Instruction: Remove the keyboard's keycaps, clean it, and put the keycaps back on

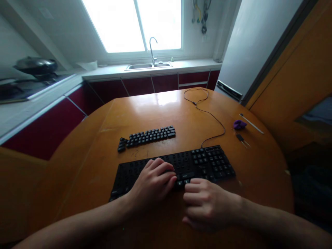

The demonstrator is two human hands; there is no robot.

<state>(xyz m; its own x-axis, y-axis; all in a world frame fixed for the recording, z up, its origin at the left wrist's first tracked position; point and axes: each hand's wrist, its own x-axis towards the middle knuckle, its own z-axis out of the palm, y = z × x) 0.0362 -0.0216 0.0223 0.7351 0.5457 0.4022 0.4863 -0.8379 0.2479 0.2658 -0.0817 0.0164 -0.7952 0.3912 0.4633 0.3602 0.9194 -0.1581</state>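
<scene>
A black keyboard point(181, 160) lies across the near part of the table, many of its keycaps off on the left and middle, with the number pad keys in place. My left hand point(157, 178) rests over its middle, fingers curled together near the remaining lower keys; what they pinch is hidden. At the keyboard's front edge, my right hand point(204, 204) is closed in a fist, and whatever is inside it cannot be made out. Behind the keyboard, loose black keycaps point(150, 136) stand in rows on the wood.
On the right of the wooden table point(145, 110) lie a keycap puller point(243, 140), a crumpled purple cloth point(239, 124) and a thin white stick with a dark tip point(251, 123). The keyboard cable point(215, 117) loops toward the far edge. A sink point(141, 66) stands beyond.
</scene>
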